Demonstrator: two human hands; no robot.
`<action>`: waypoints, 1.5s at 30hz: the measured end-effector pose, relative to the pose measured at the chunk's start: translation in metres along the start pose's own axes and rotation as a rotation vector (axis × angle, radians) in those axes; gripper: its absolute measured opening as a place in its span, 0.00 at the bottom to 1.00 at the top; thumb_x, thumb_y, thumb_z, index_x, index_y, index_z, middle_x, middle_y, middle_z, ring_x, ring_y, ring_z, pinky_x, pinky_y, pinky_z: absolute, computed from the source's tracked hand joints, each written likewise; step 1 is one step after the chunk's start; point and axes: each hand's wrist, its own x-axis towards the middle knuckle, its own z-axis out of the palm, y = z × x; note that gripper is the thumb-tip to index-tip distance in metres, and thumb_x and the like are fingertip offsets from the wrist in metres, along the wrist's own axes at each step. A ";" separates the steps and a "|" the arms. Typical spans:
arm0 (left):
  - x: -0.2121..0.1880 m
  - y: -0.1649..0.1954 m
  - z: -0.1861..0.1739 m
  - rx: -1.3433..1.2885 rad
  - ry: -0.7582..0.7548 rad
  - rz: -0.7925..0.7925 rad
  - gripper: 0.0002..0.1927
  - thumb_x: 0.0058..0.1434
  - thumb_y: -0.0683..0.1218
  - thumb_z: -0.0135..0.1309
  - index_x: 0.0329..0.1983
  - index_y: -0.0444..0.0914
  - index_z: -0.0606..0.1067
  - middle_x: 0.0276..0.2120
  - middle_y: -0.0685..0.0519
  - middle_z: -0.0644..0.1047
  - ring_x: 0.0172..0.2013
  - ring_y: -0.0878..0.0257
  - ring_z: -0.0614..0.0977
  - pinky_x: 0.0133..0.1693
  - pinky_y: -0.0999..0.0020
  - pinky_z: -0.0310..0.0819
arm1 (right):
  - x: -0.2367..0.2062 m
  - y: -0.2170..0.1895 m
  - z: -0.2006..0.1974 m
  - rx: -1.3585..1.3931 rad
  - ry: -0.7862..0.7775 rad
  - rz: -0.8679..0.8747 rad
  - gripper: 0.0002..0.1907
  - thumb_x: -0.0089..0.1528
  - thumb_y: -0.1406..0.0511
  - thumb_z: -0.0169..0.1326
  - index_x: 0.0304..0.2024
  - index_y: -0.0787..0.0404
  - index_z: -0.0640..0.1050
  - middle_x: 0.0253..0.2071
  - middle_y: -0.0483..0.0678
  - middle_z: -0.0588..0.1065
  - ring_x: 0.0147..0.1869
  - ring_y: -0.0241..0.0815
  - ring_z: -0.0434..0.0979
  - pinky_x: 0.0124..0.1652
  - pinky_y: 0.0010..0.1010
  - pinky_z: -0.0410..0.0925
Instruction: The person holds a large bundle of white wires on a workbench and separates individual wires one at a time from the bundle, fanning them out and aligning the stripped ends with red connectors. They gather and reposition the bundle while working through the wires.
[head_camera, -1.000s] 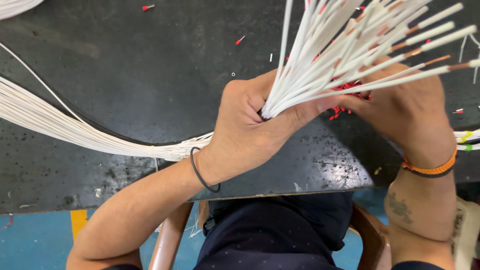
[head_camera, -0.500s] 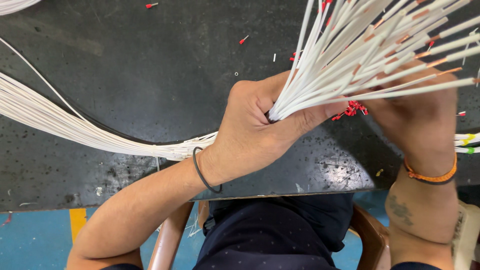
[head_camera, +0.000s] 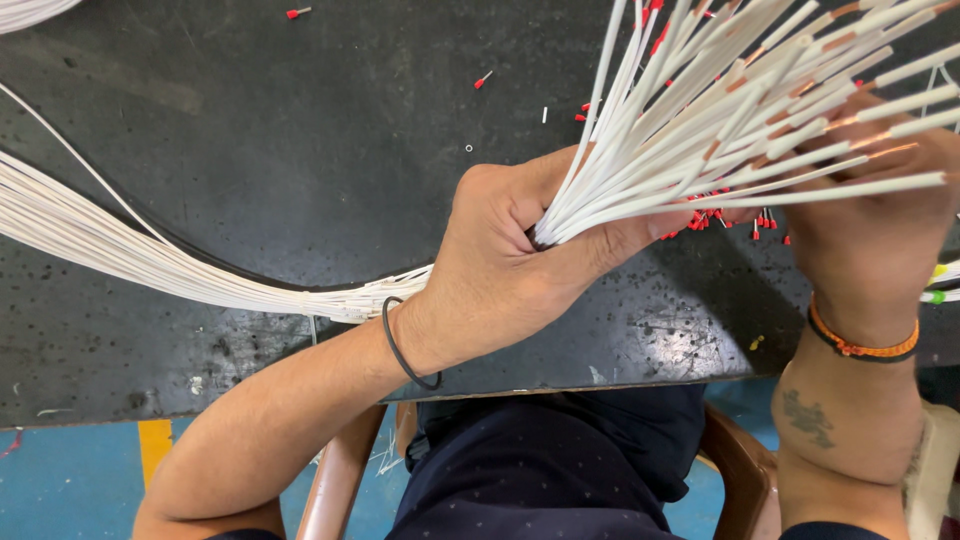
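Across the dark worktop (head_camera: 250, 150) trails a light, floppy bundle of white wires (head_camera: 150, 260); the left hand (head_camera: 510, 260) clamps it where the ends fan out, the right hand (head_camera: 860, 230) cupped behind, red ferrules (head_camera: 720, 215) beneath

The dark, scuffed surface (head_camera: 250, 150) lies bare across its upper left and middle, broken only by a few scattered small red ferrules (head_camera: 483, 79). A long bundle of white wires (head_camera: 150, 260) sweeps along the left side, barring a low pass there. On the right, the fanned white wire ends (head_camera: 760, 110) spread above the surface, crowding the room over a cluster of red ferrules (head_camera: 720, 218) beneath them.
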 end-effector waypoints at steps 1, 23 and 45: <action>0.000 0.000 0.000 -0.004 0.000 -0.006 0.11 0.77 0.41 0.59 0.60 0.34 0.77 0.47 0.54 0.85 0.47 0.75 0.84 0.52 0.78 0.82 | -0.001 -0.001 0.000 0.025 0.002 0.017 0.08 0.72 0.75 0.65 0.53 0.67 0.80 0.51 0.52 0.77 0.54 0.51 0.79 0.51 0.36 0.73; 0.002 0.007 0.004 0.090 -0.014 -0.051 0.11 0.71 0.40 0.59 0.56 0.33 0.79 0.40 0.55 0.85 0.37 0.78 0.80 0.42 0.80 0.78 | -0.053 0.002 0.015 1.857 0.487 0.948 0.06 0.77 0.72 0.54 0.52 0.70 0.72 0.48 0.58 0.75 0.47 0.49 0.78 0.45 0.36 0.75; -0.004 -0.005 -0.001 0.123 -0.066 -0.018 0.09 0.71 0.40 0.61 0.54 0.35 0.79 0.38 0.56 0.86 0.36 0.78 0.84 0.39 0.82 0.79 | -0.082 0.004 0.010 2.133 0.380 1.098 0.16 0.77 0.62 0.51 0.46 0.73 0.75 0.42 0.64 0.74 0.43 0.58 0.78 0.45 0.47 0.75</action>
